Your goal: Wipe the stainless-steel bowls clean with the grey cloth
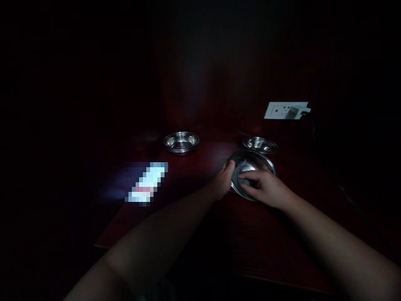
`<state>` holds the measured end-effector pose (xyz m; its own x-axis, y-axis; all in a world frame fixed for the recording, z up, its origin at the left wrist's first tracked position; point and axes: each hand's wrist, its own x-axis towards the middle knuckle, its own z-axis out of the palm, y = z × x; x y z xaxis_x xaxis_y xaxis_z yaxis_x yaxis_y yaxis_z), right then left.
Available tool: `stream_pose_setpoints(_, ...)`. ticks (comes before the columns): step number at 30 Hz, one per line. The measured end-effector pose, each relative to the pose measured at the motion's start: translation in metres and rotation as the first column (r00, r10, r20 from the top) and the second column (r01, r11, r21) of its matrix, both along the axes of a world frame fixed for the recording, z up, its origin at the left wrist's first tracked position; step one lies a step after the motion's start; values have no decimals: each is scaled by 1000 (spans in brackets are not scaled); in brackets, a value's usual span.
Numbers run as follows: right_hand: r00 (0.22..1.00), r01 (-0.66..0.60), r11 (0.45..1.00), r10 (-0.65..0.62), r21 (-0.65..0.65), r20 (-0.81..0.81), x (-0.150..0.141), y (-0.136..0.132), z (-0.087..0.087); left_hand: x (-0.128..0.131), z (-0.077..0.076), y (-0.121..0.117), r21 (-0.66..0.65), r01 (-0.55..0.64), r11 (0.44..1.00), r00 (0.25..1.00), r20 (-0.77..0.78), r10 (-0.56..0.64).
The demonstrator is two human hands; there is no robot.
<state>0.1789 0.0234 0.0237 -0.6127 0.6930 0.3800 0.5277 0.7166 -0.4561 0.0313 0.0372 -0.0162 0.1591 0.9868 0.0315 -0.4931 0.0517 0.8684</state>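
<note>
A shiny metal bowl point(265, 161) is tilted toward me above the dark red table, right of the middle. My left hand point(224, 179) grips its left rim, thumb on the inner edge and the other fingers hidden behind. Inside the bowl, my right hand point(263, 188) pinches a dark grey, mesh-textured cloth point(239, 173) against the inner left wall. Just behind this bowl sits another metal bowl point(260, 144). Farther left, several metal bowls point(181, 144) seem nested in a stack, with a small reddish mark inside.
A bright, pixelated rectangle, perhaps a phone screen point(148, 182), lies on the table point(200, 167) at left. On the back wall is a white power socket point(285, 110) with a plug and dark cord. The surroundings are very dark.
</note>
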Motion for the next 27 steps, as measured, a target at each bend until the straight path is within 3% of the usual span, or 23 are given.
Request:
stream_pose_setpoints(5,992,-64,989,78,-131,99,8,3,6,0,-5,5,26,-7,1000,1000,-13,7)
stream_pose_setpoints(13,986,39,989,-15,-142,164,24,11,5,-2,-6,6,-15,7,1000,991,-132,-9)
stream_pose_setpoints(21,951,169,980,-190,103,245,27,20,-1,-1,-9,12,-58,44,997,993,-110,-50)
stream_pose_setpoints(27,869,312,854,-434,417,238,13,19,1,2,-4,7,-67,66,996,994,-78,-71)
